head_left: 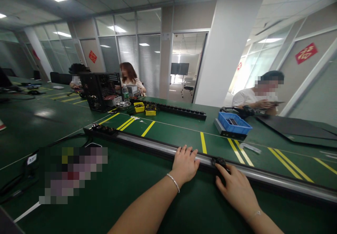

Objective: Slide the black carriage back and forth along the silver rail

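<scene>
A long black-and-silver rail (155,145) lies slantwise across the green table in front of me. My left hand (185,163) rests on its silver top, fingers stretched out and slightly spread, with nothing held. To the right, my right hand (237,184) has its index fingertip against a small black block (219,161) seated on the rail. The thumb stands apart below the index finger, and the other fingertips are partly hidden by the hand and block. At the rail's far left end sits a group of similar black blocks (105,130).
Behind the rail are a blue basket (234,122), a yellow bin (151,112), a second black rail (181,111) and an open computer case (101,91). A blurred-out object (73,174) and black cables (15,183) lie at left. Several people sit across the table.
</scene>
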Tool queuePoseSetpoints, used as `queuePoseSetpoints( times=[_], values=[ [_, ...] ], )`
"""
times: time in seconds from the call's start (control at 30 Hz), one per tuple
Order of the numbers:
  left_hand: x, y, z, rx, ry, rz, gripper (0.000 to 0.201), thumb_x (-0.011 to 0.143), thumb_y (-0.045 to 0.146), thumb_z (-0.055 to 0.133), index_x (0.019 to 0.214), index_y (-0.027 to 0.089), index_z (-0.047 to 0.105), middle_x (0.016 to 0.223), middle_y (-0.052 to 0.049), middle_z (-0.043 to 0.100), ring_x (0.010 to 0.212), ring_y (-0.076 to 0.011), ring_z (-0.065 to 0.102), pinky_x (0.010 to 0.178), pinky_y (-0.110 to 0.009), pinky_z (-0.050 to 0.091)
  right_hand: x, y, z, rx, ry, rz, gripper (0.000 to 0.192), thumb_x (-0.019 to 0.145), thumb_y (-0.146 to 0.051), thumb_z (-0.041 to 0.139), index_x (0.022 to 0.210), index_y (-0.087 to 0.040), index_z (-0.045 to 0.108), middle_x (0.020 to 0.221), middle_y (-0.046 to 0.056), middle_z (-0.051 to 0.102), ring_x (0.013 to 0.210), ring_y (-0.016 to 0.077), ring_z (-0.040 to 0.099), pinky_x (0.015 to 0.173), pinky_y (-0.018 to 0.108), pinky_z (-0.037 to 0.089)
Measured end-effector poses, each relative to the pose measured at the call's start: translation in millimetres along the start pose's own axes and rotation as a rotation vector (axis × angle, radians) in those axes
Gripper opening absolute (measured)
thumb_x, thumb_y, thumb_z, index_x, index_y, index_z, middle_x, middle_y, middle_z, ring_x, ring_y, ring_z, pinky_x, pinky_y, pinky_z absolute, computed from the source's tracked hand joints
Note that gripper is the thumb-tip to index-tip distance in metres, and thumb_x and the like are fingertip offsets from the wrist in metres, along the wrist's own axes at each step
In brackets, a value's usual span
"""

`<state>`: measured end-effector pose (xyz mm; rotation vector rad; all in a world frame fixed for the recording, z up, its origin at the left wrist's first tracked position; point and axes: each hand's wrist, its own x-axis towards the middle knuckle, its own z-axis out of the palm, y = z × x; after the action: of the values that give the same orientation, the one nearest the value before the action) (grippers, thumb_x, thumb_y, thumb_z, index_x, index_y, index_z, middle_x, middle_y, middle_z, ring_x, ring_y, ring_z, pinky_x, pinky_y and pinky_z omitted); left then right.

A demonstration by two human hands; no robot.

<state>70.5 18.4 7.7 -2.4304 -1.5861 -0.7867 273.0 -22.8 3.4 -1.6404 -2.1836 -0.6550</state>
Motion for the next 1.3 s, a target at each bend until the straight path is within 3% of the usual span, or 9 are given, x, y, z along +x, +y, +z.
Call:
queuePoseSetpoints(
  times=[0.53,1.3],
  values=[
    [0.1,-0.8,4.2,-0.015,0.023,0.007,0.043,0.093,0.042,0.028,0.126,0.024,0.050,0.130,-0.005,0.051,0.124,-0.0258,0.038,0.105,-0.045,0.027,14.7,-42.0,-7.0,-0.111,-0.030,0.071,0.031,0.080,-0.023,0.045,0.108,-0.017,0.060,0.098,0.015,0.057,0.091,0.0263,0.056,0.084,0.039,0.040],
    [-0.3,-3.5,4.0,-0.004,0.017,0.032,0.044,0.094,0.042,0.027,0.127,0.023,0.048,0.132,-0.006,0.050,0.125,-0.0254,0.038,0.104,-0.046,0.028,8.4,-41.3,4.1,-0.040,0.022,0.022,0.040,0.078,-0.021,0.048,0.117,-0.019,0.057,0.110,0.013,0.054,0.101,0.0250,0.051,0.092,0.041,0.036]
  ],
)
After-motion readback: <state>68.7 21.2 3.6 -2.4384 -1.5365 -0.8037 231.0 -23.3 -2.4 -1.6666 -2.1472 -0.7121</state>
